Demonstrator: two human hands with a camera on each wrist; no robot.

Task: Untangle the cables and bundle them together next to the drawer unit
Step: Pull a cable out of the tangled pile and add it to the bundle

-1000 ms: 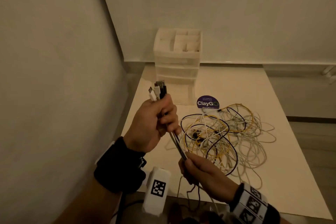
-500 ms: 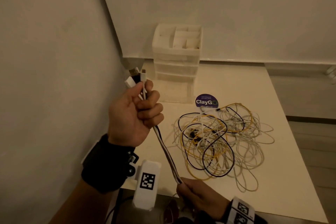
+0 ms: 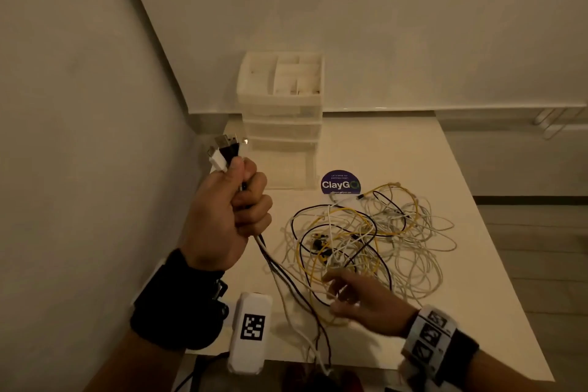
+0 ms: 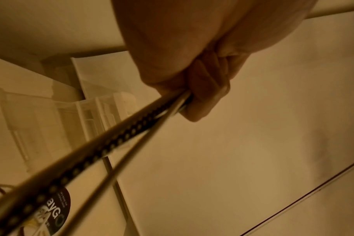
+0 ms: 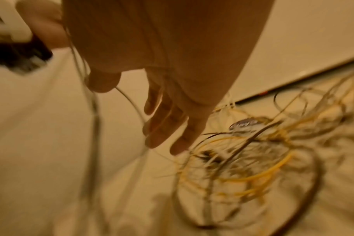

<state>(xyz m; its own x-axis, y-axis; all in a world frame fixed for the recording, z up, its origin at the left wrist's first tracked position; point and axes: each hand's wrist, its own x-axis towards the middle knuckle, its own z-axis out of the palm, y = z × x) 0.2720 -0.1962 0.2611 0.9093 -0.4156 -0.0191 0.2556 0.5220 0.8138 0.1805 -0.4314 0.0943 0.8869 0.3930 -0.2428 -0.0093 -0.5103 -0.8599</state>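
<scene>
My left hand [image 3: 232, 216] is raised over the table's left side and grips a bundle of cable ends [image 3: 226, 151], with white and black plugs sticking out above the fist. From the fist the held cables [image 3: 280, 277] run down toward the table's front edge; the left wrist view shows them [image 4: 111, 142] leaving the curled fingers. A tangle of white, yellow and black cables [image 3: 366, 239] lies on the white table [image 3: 429, 169]. My right hand [image 3: 353, 299] hovers open at the tangle's near edge, fingers spread, and holds nothing [image 5: 168, 127]. The translucent drawer unit [image 3: 281, 118] stands at the back.
A round purple ClayGo sticker [image 3: 340, 183] lies between the drawer unit and the tangle. Walls close in the table on the left and behind. Bare tabletop lies to the right of the drawer unit. The table's front edge runs just below my right wrist.
My right hand has let go of the held cables and moved right to the tangle, fingers now spread. My left hand has drawn the plug ends left and away from the tangle.
</scene>
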